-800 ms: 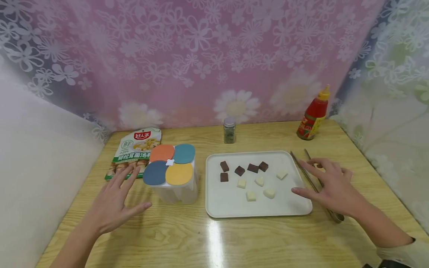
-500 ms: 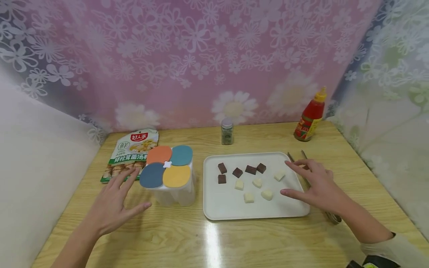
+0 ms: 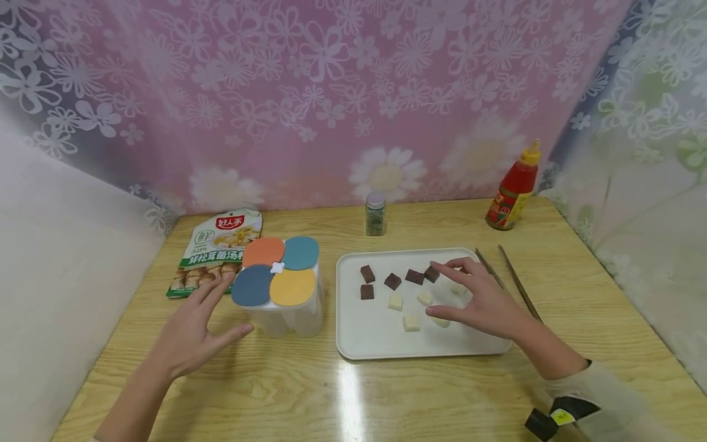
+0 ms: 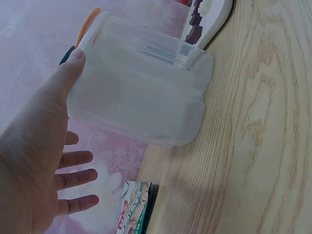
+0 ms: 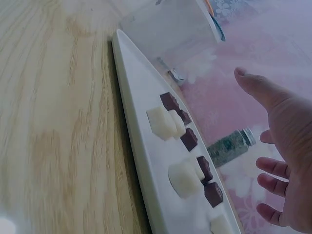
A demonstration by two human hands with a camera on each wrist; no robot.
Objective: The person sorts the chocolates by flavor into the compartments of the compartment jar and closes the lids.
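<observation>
My left hand (image 3: 190, 334) is held with fingers and thumb spread, just left of a clear plastic container (image 3: 287, 319) whose lid has orange, teal, navy and yellow flaps. In the left wrist view its thumb overlaps the container's (image 4: 136, 87) lid edge, and nothing is in the grasp. My right hand (image 3: 483, 304), thumb and fingers apart, hovers over the right part of a white tray (image 3: 370, 337). Several dark brown chocolate pieces (image 3: 367, 291) and several cream-white pieces (image 3: 411, 323), one heart-shaped, lie on the tray. The hand partly hides some white pieces.
Metal tongs (image 3: 520, 283) lie right of the tray, partly behind the right forearm. A red sauce bottle (image 3: 512, 195) with a yellow cap stands at the back right. A small spice jar (image 3: 375, 215) is behind the tray, and a food packet (image 3: 207, 255) lies at the left.
My right hand has moved left from above the tongs to over the tray, uncovering more of the tongs. The left hand has shifted only slightly toward the container.
</observation>
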